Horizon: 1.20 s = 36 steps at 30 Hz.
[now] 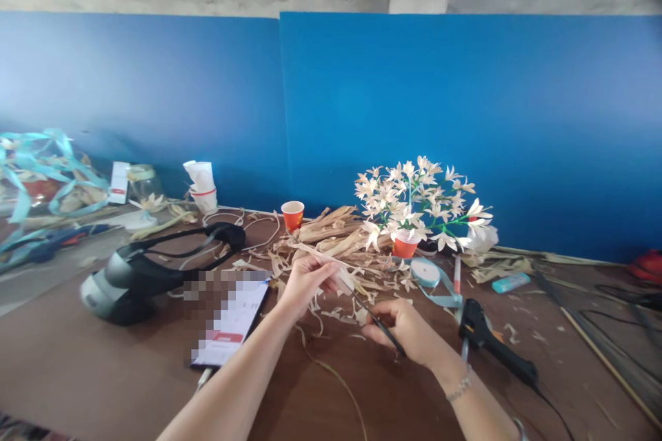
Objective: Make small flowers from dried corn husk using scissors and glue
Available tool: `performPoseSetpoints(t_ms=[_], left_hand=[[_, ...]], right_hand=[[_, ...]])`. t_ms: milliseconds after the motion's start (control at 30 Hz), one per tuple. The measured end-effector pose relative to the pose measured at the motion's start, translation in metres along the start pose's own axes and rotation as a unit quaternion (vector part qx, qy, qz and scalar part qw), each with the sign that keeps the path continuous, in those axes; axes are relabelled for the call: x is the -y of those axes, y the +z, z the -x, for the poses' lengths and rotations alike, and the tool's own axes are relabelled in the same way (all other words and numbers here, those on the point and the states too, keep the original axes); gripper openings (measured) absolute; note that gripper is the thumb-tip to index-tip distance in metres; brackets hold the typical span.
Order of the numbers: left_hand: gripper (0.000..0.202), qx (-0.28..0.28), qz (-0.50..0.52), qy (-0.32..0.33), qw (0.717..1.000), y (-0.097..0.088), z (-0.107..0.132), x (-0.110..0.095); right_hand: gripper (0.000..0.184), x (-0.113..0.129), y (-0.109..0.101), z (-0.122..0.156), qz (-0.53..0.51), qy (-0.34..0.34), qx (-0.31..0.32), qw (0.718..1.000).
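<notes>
My left hand (305, 282) pinches a pale husk strip (323, 262), its long axis slanting down-right toward my right hand (402, 332), which pinches a thin dark rod (383, 327), tip just beside the strip, above the table's (103, 372) middle.

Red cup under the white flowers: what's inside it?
The red cup holds the green stems of the white flowers; its wall hides the stem ends and anything they stand in.
</notes>
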State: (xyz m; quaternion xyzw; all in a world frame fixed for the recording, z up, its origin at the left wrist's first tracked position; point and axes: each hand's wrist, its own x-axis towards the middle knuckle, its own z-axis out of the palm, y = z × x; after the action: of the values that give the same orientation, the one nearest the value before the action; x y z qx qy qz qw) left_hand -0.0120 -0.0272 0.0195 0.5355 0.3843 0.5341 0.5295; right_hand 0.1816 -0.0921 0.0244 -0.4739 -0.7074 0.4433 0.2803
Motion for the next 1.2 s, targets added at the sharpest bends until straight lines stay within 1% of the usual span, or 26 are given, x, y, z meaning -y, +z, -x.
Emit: performPoseSetpoints(t_ms=[233, 333, 600, 833, 967, 1067, 1200], left_hand=[[0.025, -0.058, 0.044, 0.002, 0.997, 0.006, 0.001, 0.006], [0.028, -0.075, 0.053, -0.002, 0.996, 0.009, 0.002, 0.006], [0.023, -0.083, 0.088, 0.015, 0.993, 0.016, 0.005, 0.009], [0.023, -0.117, 0.120, -0.004, 0.986, 0.021, 0.006, 0.006], [0.023, -0.117, 0.121, -0.006, 0.986, 0.021, 0.006, 0.006], [0.024, -0.112, 0.118, -0.007, 0.987, 0.019, 0.004, 0.008], [0.024, -0.109, 0.100, -0.003, 0.989, 0.010, 0.000, 0.007]], right_hand=[[0.027, 0.003, 0.002, 0.000, 0.003, -0.018, -0.025, 1.000], [0.028, 0.003, 0.002, 0.000, 0.011, -0.018, -0.030, 0.999], [0.030, -0.004, 0.004, -0.002, 0.007, -0.020, -0.043, 0.999], [0.030, -0.005, 0.008, -0.003, 0.005, -0.025, -0.055, 0.998], [0.031, -0.003, 0.010, -0.004, 0.003, -0.021, -0.063, 0.998], [0.030, -0.002, 0.009, -0.004, -0.011, 0.006, -0.052, 0.999], [0.028, -0.001, 0.003, -0.001, -0.048, 0.059, -0.010, 0.997]])
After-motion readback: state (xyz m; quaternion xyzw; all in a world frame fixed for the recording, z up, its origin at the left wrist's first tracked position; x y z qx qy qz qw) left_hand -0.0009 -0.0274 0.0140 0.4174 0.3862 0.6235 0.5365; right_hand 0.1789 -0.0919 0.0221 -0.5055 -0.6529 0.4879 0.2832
